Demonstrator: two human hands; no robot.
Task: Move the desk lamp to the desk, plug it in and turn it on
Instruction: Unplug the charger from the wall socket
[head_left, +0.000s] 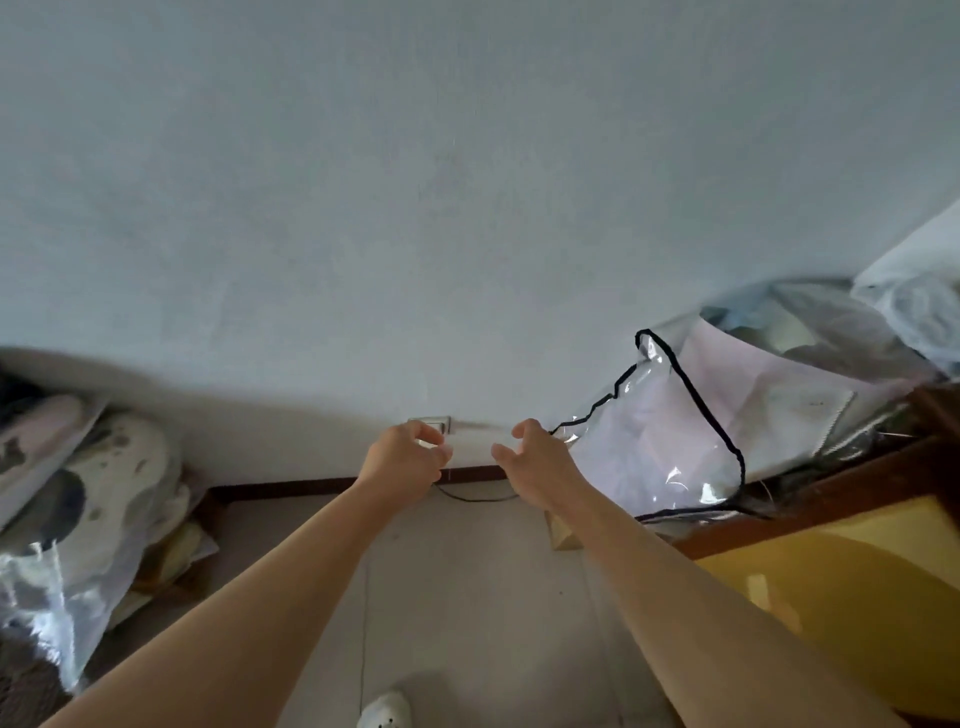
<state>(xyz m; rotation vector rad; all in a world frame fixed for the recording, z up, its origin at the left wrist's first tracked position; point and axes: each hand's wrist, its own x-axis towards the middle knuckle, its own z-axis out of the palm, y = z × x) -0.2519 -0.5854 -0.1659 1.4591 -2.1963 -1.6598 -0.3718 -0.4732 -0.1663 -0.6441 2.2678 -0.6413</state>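
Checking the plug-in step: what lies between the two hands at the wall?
Head view: only bare wall shows between the left hand and right hand; the wall socket sits just above the left hand.

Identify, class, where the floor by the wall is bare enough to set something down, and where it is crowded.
Bare pale tiled floor runs between the two forearms up to the dark brown skirting board. Crowded: clear plastic bags of patterned bedding on the left; a black-trimmed transparent bag and yellow wooden-edged surface on the right. A thin dark cable crosses near the skirting.
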